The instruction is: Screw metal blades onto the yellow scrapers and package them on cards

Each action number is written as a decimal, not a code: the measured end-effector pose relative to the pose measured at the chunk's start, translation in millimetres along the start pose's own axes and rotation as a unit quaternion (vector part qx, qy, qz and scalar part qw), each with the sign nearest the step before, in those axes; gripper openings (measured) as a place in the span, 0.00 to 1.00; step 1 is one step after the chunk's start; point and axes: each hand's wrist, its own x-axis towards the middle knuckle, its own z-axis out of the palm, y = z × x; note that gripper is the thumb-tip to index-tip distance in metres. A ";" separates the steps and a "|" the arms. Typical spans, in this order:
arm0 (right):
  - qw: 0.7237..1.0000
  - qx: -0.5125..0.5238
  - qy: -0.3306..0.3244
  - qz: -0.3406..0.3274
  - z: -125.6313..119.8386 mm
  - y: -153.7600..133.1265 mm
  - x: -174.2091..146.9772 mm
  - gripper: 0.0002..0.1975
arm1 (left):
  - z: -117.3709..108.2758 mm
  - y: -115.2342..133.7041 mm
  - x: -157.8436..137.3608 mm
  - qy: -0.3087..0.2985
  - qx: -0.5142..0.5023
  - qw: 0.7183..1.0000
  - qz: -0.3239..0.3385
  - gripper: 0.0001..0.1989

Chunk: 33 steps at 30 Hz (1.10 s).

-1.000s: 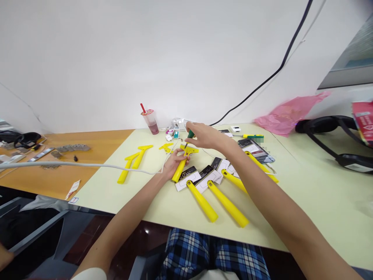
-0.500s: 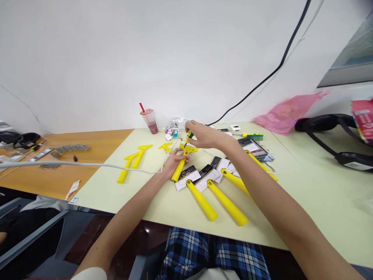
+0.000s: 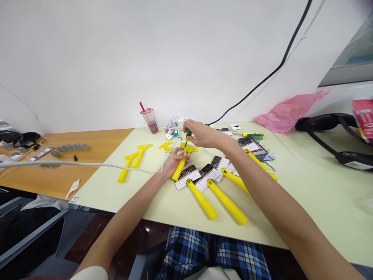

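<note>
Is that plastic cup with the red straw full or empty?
Partly full: a purplish drink shows in the lower part of the plastic cup, while the wall above looks pale and see-through.

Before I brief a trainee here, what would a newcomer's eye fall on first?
Probably the yellow T-shaped tool in the left hand, mid-picture, with the right hand holding a screwdriver at its head. Next, the loose yellow handles lying nearer the person. The crumpled pink plastic at the right also stands out.

The yellow T-shaped tool point(image 3: 178, 171) slants — crosspiece point(image 3: 192, 149) farthest; the green-and-yellow screwdriver point(image 3: 189, 132) points down at it.
</note>
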 end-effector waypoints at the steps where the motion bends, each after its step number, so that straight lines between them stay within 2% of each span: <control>1: 1.000 -0.004 0.003 0.002 0.2 -0.5 0.7 0.11 | -0.2 0.1 0.2 -0.001 -0.001 1.000 0.000 0.30; 5: 0.997 -0.063 0.003 0.036 2.8 -4.2 4.0 0.07 | -1.8 0.0 1.7 -0.004 -0.003 1.000 0.000 0.30; 11: 0.990 -0.105 -0.012 0.094 1.4 -1.8 2.0 0.13 | -4.6 -2.7 3.4 -0.006 -0.006 1.000 0.002 0.28; 18: 0.996 -0.052 -0.037 0.058 -3.9 8.1 1.2 0.11 | -2.4 -2.6 1.4 -0.001 -0.013 1.000 0.007 0.28; 21: 0.992 -0.090 -0.049 0.078 -6.0 4.8 2.3 0.11 | -0.8 -1.6 0.7 0.007 -0.016 1.000 0.006 0.28; 25: 0.983 -0.132 -0.058 0.117 -8.2 -1.4 3.0 0.18 | 0.3 -1.1 0.3 0.010 -0.014 1.000 0.001 0.28; 33: 0.979 -0.152 -0.056 0.122 -8.8 -2.9 3.9 0.22 | -2.4 -1.2 1.6 -0.009 -0.001 1.000 -0.005 0.29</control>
